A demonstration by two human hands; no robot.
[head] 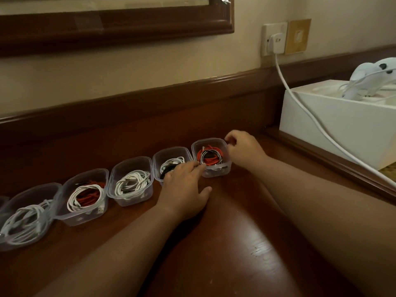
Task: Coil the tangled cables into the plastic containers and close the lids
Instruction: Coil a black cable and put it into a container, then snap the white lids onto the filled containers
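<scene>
**Inspector:** You are working at the far right end of a row of clear plastic containers standing along the back of the tabletop (225,243). Your left hand (184,189) is lying flat, its fingers (196,167) straight and touching the near left rim of the end container (216,171).

**Operator:** And my right hand?

**Inspector:** Your right hand (244,150) is sitting at that container's far right rim, fingers curled. I cannot tell whether they are pinching the rim or only touching it. The container is holding a red cable coil (211,156) with a dark, shiny cable looped over it, and it is standing open, no lid on it.

**Operator:** The others?

**Inspector:** The next container (171,154) to the left is touching it, with white and black cable inside. Further left are a container of white cable (130,182), one with red and white cable (84,196), and one with white cable (25,219) near the left edge. All are standing uncovered. A white box (342,133) is sitting at the right edge, and a white cord (300,103) is running to a wall socket (275,38).
</scene>
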